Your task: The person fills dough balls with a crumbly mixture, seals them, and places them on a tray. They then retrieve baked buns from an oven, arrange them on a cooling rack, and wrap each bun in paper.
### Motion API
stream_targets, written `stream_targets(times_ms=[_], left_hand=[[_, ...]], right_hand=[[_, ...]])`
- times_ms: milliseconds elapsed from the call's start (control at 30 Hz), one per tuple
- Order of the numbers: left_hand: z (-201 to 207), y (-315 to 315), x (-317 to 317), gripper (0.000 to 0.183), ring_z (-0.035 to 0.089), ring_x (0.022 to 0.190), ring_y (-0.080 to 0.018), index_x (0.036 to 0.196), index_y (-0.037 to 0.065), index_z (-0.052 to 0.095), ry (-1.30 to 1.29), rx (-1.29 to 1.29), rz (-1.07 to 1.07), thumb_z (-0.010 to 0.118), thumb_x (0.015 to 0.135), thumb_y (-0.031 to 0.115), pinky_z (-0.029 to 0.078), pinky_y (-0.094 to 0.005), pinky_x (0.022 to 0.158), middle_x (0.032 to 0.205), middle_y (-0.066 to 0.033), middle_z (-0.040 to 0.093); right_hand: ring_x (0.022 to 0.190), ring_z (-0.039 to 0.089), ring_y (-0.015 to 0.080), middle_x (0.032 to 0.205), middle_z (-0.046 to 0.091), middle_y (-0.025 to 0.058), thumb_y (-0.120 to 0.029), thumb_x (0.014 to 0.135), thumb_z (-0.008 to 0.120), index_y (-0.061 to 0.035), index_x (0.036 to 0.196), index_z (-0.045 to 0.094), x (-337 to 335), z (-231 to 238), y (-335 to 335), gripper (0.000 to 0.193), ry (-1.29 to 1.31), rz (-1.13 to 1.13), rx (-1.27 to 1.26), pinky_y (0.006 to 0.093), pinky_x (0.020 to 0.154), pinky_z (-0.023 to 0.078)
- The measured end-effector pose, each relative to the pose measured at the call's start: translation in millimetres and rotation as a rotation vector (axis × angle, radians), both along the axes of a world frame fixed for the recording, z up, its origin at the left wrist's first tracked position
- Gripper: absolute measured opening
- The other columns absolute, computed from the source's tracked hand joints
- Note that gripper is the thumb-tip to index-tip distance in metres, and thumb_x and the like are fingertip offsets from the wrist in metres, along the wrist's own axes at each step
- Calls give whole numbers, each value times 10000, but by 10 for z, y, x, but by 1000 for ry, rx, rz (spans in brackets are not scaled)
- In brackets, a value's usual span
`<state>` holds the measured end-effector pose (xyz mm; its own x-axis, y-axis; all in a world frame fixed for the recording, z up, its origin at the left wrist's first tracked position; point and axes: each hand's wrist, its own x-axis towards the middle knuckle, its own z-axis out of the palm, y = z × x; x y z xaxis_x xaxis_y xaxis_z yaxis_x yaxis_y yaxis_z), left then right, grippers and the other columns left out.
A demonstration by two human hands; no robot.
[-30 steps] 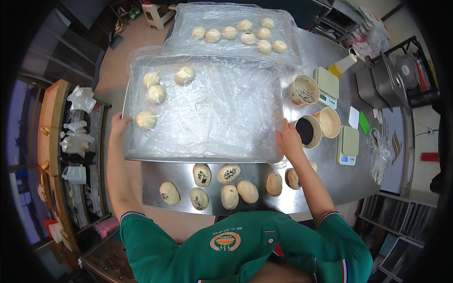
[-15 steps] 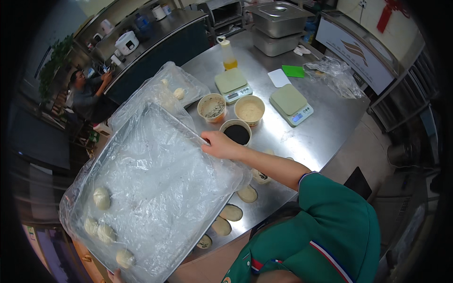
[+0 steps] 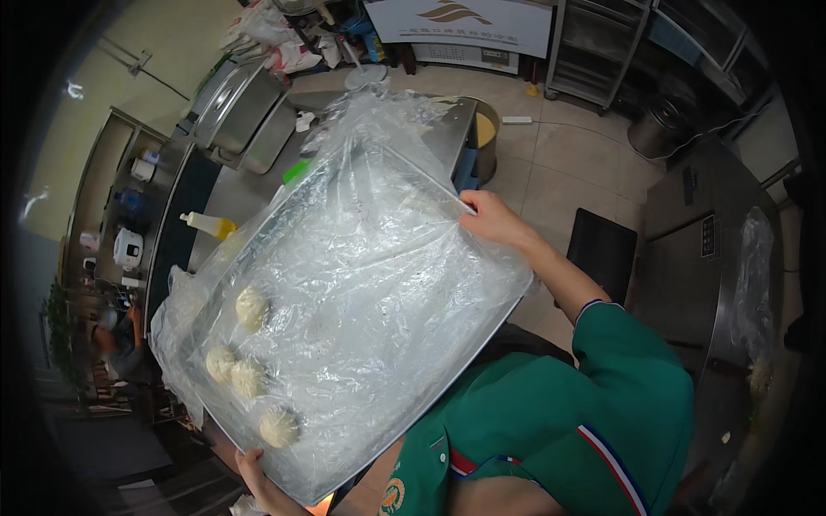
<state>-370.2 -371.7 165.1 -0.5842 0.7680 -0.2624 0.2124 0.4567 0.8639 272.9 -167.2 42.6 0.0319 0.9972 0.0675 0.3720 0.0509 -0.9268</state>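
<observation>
A large metal baking tray [image 3: 422, 397] is held up in front of me, tilted, and covered by a crinkled clear plastic sheet [image 3: 361, 258]. Several pale, round dough balls [image 3: 252, 308] show through the plastic along the tray's left side; two of them touch. My right hand [image 3: 495, 219] is closed round the far right edge of the tray, thumb on top. Down at the near left corner, my left hand [image 3: 251, 469] grips the rim, its fingers partly hidden beneath. Loose plastic hangs past the tray's far and left edges.
Behind the tray lies a steel worktable [image 3: 249, 189] with a squeeze bottle [image 3: 206, 225], a green card [image 3: 296, 172] and steel containers [image 3: 225, 112]. A tall pot [image 3: 486, 146] stands past its end. On my right are a black seat [image 3: 602, 254] and a steel cabinet [image 3: 688, 224].
My view has turned to the right, and both hands have swung the tray that way with it. The scales, tubs and flat dough pieces on the table are now out of sight.
</observation>
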Motion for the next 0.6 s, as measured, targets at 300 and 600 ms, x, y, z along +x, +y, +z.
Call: stream_targets(times_ms=[300, 600], left_hand=[[-388, 2691, 3020, 413, 576, 733, -199, 1002, 7, 606, -198, -136, -542, 548, 594, 16, 465, -279, 651, 836, -57, 599], [-1342, 4391, 6815, 359, 582, 670, -175, 945, -63, 646, -513, -194, -983, 553, 611, 30, 461, -271, 633, 757, -83, 636]], right_hand=[[993, 641, 197, 1160, 657, 100, -474, 939, 578, -50, 1250, 603, 2908, -332, -1292, 527, 1163, -582, -467, 327, 852, 524], [1127, 574, 229, 1245, 600, 111, -552, 954, 476, -24, 1306, 543, 4728, -210, -2367, 638, 788, -930, -245, 350, 964, 446]])
